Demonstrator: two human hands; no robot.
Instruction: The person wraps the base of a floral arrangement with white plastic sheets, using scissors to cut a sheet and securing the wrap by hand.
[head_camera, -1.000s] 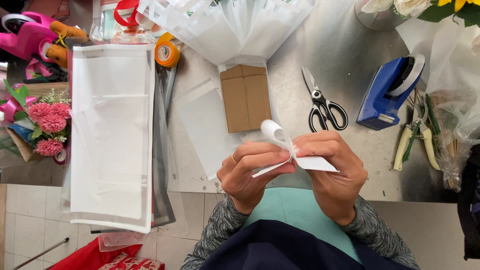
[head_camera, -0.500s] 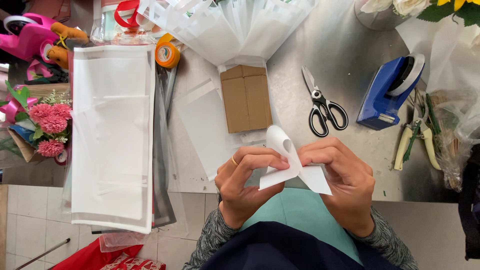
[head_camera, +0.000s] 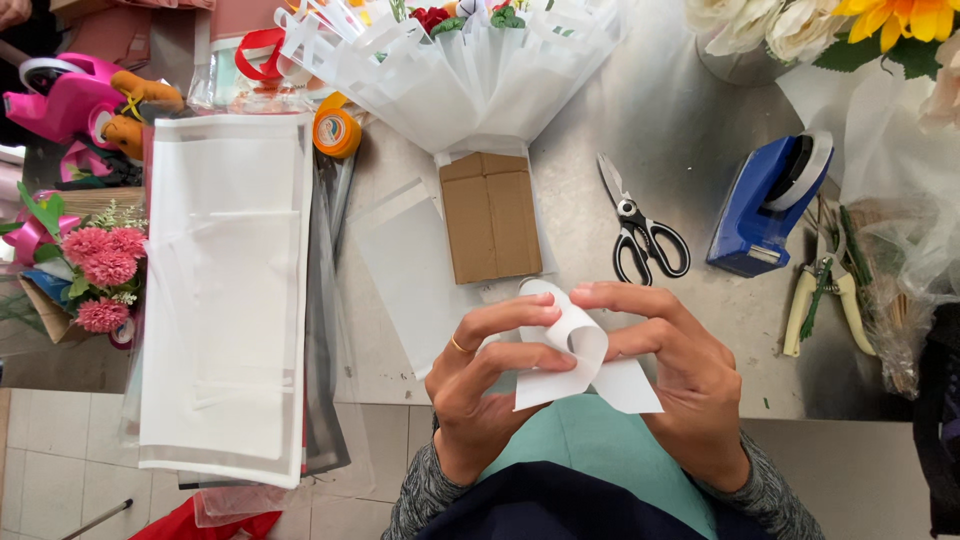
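Left hand (head_camera: 478, 385): at 6 o'clock of frame, low centre; fingers closed on the white ribbon strip (head_camera: 572, 352), thumb and fingertips pinching its looped part from the 9 o'clock side; gold ring on one finger.

Right hand (head_camera: 688, 378): just at 3 o'clock of the left hand; fingers likewise clamped on the same strip, index finger laid over the top of the loop, thumb hidden beneath.

White ribbon strip: held between both hands above the near table edge; curled into a loop at 12 o'clock, two flat tails fanning toward 5 and 7 o'clock.

Brown cardboard piece (head_camera: 490, 215): flat on the metal table (head_camera: 640, 120), at 12 o'clock of the hands, apart from them.

White-wrapped bouquet (head_camera: 460, 70): at 12 o'clock of the cardboard, wrap neck touching its far edge.

Black-handled scissors (head_camera: 640, 230): at 1 o'clock of the hands, closed, lying flat.

Blue tape dispenser (head_camera: 768, 205): at 2 o'clock, just beside the scissors.

Pale-handled pruners (head_camera: 822, 295): at 3 o'clock, near the dispenser.

Stack of white wrapping sheets (head_camera: 225, 290): at 9 o'clock, overhanging the table edge.

Orange tape roll (head_camera: 336, 130): at 11 o'clock, at the far corner of the sheets.

Pink flowers (head_camera: 100, 270): far 9 o'clock, beyond the sheets.
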